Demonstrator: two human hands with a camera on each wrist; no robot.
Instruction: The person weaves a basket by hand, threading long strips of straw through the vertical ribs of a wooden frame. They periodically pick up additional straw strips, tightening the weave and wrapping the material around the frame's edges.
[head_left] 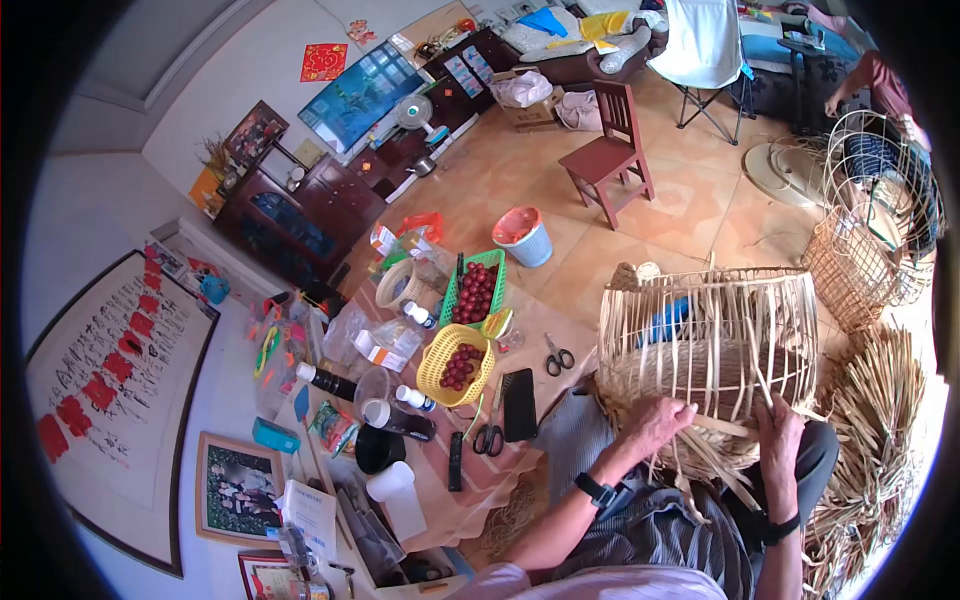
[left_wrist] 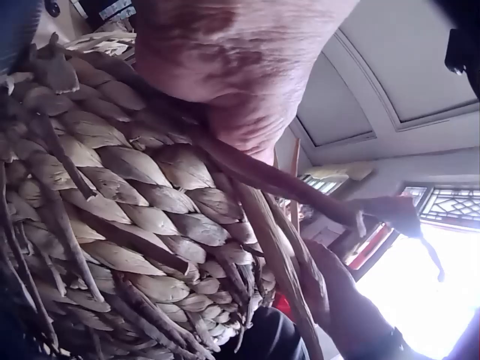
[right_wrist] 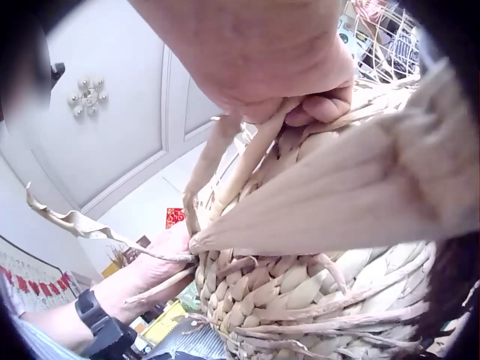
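Observation:
A half-woven basket (head_left: pixel 715 362) rests on its side in the person's lap, its woven base toward the body and bare upright strips above. The left hand (head_left: pixel 653 425), on the basket's near left side, pinches a dried leaf strip (head_left: pixel 726 427) that stretches toward the other hand. On the right side, the right hand (head_left: pixel 780 432) has its fingers curled round a strip (right_wrist: pixel 253 156) close against the weave. Seen from the left wrist, loose strip ends stick out of the plaited wall (left_wrist: pixel 172 199); the left fingertips are hidden behind the hand there.
A bundle of dried leaves (head_left: pixel 865 430) lies at the right. To the left, a low table holds scissors (head_left: pixel 488 437), a phone (head_left: pixel 519 404), bottles and a yellow basket (head_left: pixel 431 372) of red fruit. Another person (head_left: pixel 885 85) sits behind an open-frame basket (head_left: pixel 850 265).

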